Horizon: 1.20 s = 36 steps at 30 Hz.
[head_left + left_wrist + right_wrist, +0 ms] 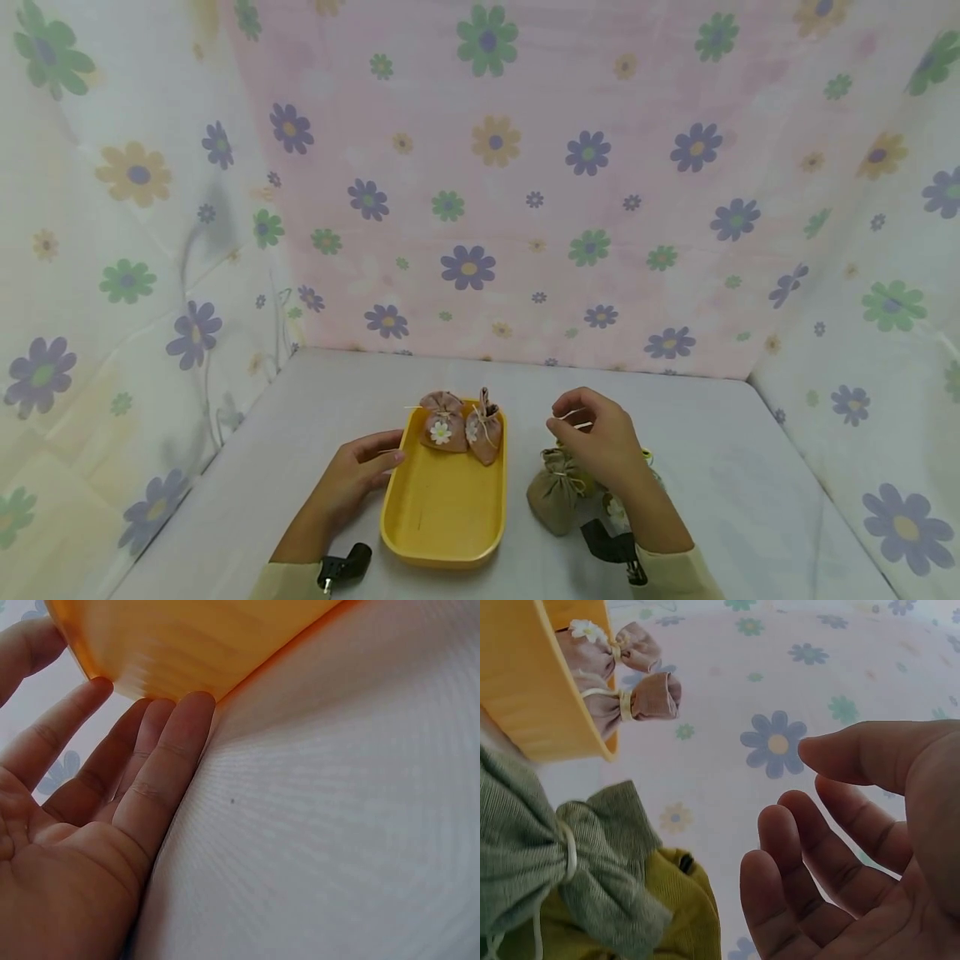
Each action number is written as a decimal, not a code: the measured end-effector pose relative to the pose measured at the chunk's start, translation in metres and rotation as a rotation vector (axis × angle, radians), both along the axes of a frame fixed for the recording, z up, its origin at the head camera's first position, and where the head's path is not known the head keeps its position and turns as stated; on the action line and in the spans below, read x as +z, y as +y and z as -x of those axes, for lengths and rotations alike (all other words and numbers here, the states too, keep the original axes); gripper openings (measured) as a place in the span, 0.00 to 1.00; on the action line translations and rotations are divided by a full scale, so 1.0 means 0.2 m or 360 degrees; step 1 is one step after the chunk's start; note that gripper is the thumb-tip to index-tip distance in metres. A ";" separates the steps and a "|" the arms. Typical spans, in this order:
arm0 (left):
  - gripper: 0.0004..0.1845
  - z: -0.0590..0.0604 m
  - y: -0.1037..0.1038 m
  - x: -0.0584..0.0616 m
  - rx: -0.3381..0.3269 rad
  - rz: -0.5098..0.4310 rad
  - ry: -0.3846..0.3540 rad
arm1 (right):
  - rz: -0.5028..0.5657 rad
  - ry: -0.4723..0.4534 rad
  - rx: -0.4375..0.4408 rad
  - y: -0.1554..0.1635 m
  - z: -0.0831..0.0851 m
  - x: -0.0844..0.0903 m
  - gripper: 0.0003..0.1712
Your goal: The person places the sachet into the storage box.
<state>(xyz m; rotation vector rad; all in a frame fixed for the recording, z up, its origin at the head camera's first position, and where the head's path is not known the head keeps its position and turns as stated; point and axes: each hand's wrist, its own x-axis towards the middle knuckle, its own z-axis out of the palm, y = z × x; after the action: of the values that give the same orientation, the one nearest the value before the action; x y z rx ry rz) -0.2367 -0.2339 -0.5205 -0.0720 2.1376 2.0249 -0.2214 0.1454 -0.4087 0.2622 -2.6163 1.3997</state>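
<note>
My left hand (363, 471) touches the outer left side of a yellow tray (442, 533), its fingers fairly straight in the left wrist view, the fingertips (196, 712) against the wall. Two pinkish-brown drawstring pouches lie at the tray's far end: one with a white flower (442, 437) and a narrower one (487, 429) beside it. Right of the tray, my right hand (603, 433) hovers over more pouches with loosely bent fingers and nothing between them. Nearest it are a grey-green pouch (525, 832) tied with cord and a mustard-yellow pouch (682, 900), partly hidden behind the green one.
Another pouch with a white flower (617, 510) shows partly under the right forearm. A white cloth (337, 392) covers the table. Flower-printed curtains (517, 208) stand at the back and both sides. A black wrist camera mount (611, 546) sits on the right wrist.
</note>
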 end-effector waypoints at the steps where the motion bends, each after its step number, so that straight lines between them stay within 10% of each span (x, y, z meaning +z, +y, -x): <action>1: 0.26 0.00 0.00 0.00 -0.0005 0.0001 -0.0002 | -0.0015 -0.0001 -0.0006 0.01 -0.01 -0.01 0.09; 36: 0.27 0.00 0.00 -0.02 -0.0009 0.0018 0.0016 | -0.0344 -0.0027 0.0095 0.29 0.03 -0.16 0.14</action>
<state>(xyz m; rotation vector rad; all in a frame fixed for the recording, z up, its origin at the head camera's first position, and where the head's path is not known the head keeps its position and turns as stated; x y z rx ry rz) -0.2372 -0.2345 -0.5247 -0.0575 2.1533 2.0145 -0.2275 0.2038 -0.4414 0.3596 -2.7970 1.1392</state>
